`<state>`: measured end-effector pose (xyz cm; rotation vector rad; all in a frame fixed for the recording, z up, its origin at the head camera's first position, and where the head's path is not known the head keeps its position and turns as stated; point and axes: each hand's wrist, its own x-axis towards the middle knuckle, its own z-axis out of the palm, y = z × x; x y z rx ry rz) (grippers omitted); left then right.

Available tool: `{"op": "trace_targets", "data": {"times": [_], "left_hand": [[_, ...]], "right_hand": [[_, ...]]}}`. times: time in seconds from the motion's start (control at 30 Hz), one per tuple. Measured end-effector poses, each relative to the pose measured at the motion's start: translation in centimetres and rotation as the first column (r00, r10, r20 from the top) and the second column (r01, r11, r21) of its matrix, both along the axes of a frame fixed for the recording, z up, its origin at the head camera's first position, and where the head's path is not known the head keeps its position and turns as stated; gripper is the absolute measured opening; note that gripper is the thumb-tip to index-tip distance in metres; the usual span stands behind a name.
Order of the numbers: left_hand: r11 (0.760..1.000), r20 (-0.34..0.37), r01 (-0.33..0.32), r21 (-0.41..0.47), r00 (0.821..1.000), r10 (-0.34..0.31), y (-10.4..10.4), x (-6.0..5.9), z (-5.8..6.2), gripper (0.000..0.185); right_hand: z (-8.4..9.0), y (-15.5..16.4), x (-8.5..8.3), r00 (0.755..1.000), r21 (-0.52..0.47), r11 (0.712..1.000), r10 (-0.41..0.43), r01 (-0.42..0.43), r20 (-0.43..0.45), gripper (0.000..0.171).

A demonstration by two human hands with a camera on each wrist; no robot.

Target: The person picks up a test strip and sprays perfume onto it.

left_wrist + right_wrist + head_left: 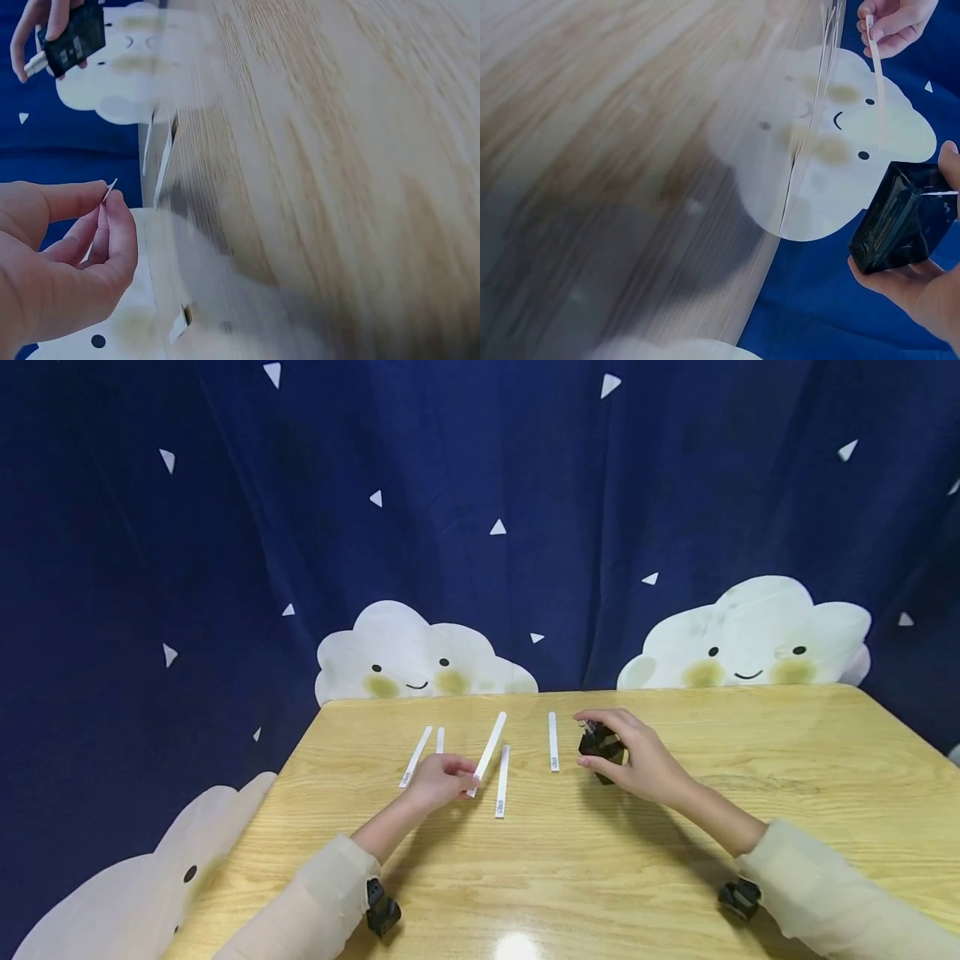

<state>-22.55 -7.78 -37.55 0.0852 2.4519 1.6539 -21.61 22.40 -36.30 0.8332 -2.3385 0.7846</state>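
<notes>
My left hand (pixel 437 782) pinches the lower end of a white paper test strip (pixel 491 745) between thumb and fingertips. In the left wrist view the strip (pixel 110 188) is almost edge-on, above the tabletop. My right hand (pixel 637 762) grips a dark glass perfume bottle (pixel 600 745), thumb on one side and fingers on the other. A small silvery neck shows at the bottle's top in the left wrist view. From the right wrist view, the square base of the bottle (pixel 904 217) faces the camera, raised off the table.
Several more white strips lie on the wooden table (pixel 570 868): two left of my left hand, including a slanted strip (pixel 416 757), one near strip (pixel 502 782), and another strip (pixel 553 742) beside the bottle. A dark blue curtain (pixel 450 552) hangs behind the table's far edge.
</notes>
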Motion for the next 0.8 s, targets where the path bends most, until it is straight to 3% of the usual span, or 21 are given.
{"op": "trace_targets", "data": {"times": [0.57, 0.8], "left_hand": [[0.998, 0.029, 0.047, 0.039, 0.998, -0.048, 0.5, -0.2, 0.6, 0.018], [0.994, 0.053, 0.101, 0.043, 0.993, -0.104, 0.4, -0.1, 0.8, 0.021]], "right_hand": [[0.2, -1.3, -0.4, 1.0, -0.029, 1.0, -0.004, 0.004, -0.009, 0.06], [0.5, -1.8, -0.2, 1.0, -0.034, 0.999, -0.01, 0.01, -0.002, 0.06]]}}
